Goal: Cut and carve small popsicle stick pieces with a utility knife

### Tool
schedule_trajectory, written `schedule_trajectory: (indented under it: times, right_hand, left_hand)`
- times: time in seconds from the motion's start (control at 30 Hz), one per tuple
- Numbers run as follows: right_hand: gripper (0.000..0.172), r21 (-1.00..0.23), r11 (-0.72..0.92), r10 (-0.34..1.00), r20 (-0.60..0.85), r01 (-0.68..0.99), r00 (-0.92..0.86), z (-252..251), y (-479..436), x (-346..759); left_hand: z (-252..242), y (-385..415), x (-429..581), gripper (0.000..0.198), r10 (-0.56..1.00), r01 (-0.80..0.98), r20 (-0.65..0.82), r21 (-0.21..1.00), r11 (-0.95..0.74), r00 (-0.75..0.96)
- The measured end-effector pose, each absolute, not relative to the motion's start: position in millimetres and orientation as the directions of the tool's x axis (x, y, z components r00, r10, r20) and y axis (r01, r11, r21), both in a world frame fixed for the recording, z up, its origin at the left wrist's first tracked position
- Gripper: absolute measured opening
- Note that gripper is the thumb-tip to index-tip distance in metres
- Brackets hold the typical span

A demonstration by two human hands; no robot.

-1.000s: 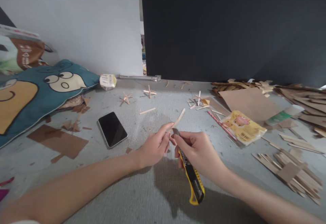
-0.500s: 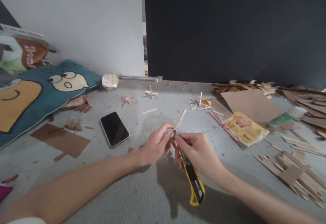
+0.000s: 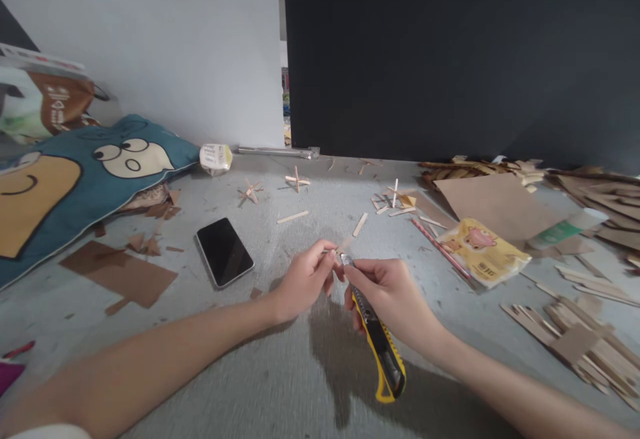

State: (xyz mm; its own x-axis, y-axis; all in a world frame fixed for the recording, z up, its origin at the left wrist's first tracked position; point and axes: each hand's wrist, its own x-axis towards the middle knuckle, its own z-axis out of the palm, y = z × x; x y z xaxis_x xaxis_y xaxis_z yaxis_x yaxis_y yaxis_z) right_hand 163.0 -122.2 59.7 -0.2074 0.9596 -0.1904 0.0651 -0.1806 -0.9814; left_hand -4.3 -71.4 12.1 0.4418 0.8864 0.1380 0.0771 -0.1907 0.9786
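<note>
My right hand (image 3: 387, 292) is closed round a yellow and black utility knife (image 3: 379, 349), its blade end pointing up toward my left fingertips. My left hand (image 3: 307, 278) pinches a short wooden craft stick (image 3: 344, 246) that sticks out beyond the fingers, close to the knife's tip. Whether the blade touches the stick I cannot tell. Just past the hands lies a loose craft stick (image 3: 360, 224), and another stick (image 3: 293, 216) lies farther left. Small crossed-stick pieces stand at the back, among them one upright cross (image 3: 297, 179) and a star-like one (image 3: 251, 192).
A phone (image 3: 224, 252) lies left of my hands, near brown cardboard (image 3: 120, 272) and a blue cushion (image 3: 135, 172). To the right are a red pencil (image 3: 440, 249), a yellow packet (image 3: 483, 252), a glue stick (image 3: 567, 228) and bundled sticks (image 3: 575, 342). A black panel (image 3: 450, 59) stands behind.
The knife tip has shifted slightly away from the stick, and the knife's handle end has moved a little right. Both hands keep their hold.
</note>
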Motion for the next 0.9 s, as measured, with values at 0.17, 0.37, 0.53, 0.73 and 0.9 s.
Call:
schedule_trajectory:
  times: [0.17,0.37,0.53,0.73,0.9]
  right_hand:
    - [0.039,-0.985,-0.16,0.963,-0.169,0.058,-0.212,58.0,-122.0,163.8]
    - [0.043,-0.987,-0.155,0.962,-0.162,0.049,-0.22,59.5,-124.4,162.1]
    - [0.042,-0.989,-0.135,0.965,-0.145,0.06,-0.218,59.5,-125.3,162.2]
    - [0.045,-0.992,-0.127,0.963,-0.129,0.025,-0.236,54.2,-122.5,163.0]
    - [0.048,-0.982,-0.173,0.959,-0.148,-0.082,-0.241,46.5,-119.7,160.9]
  left_hand:
    - [16.9,-74.5,-3.2,0.038,0.885,0.111,0.165,0.966,-0.235,0.436]
    - [18.3,-76.9,-2.9,0.035,0.884,0.152,0.181,0.951,-0.269,0.432]
    - [18.3,-76.9,-3.9,0.035,0.875,0.187,0.209,0.93,-0.316,0.436]
    - [16.1,-75.4,-5.4,0.036,0.874,0.171,0.194,0.94,-0.296,0.446]
    - [12.7,-73.2,-6.0,0.036,0.877,0.155,0.172,0.952,-0.266,0.449]
